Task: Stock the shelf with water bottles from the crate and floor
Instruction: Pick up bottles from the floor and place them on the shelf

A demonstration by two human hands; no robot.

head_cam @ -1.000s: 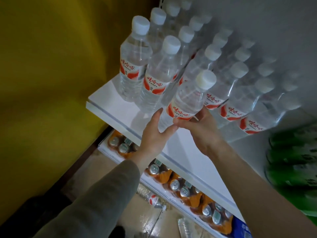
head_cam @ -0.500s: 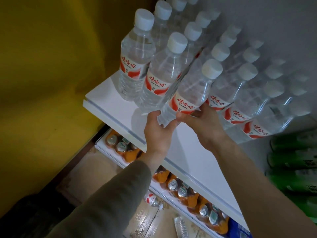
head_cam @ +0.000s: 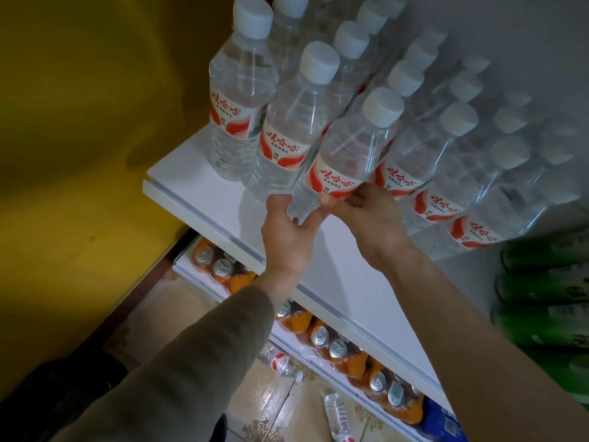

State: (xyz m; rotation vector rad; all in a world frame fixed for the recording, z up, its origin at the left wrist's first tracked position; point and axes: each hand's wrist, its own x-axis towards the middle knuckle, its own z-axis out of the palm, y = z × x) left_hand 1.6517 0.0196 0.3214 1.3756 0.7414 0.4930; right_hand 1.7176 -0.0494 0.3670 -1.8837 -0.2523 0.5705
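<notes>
A clear water bottle (head_cam: 347,154) with a white cap and a red-and-white label stands at the front of the white shelf (head_cam: 204,199), third in its front row. My left hand (head_cam: 287,234) wraps its base from the left. My right hand (head_cam: 373,221) grips its lower part from the right, thumb on the label. Several more identical bottles (head_cam: 242,100) fill the shelf behind and to both sides. Two loose water bottles (head_cam: 338,416) lie on the floor below. No crate is visible.
A yellow wall (head_cam: 79,122) closes off the left side. The lower shelf holds orange drink bottles with silver caps (head_cam: 331,346). Green bottles (head_cam: 548,295) sit at the right. A dark object (head_cam: 54,397) rests on the tiled floor at bottom left.
Both hands have pushed the bottle further back and left on the shelf, closer to its neighbours. The view has drawn nearer to the shelf.
</notes>
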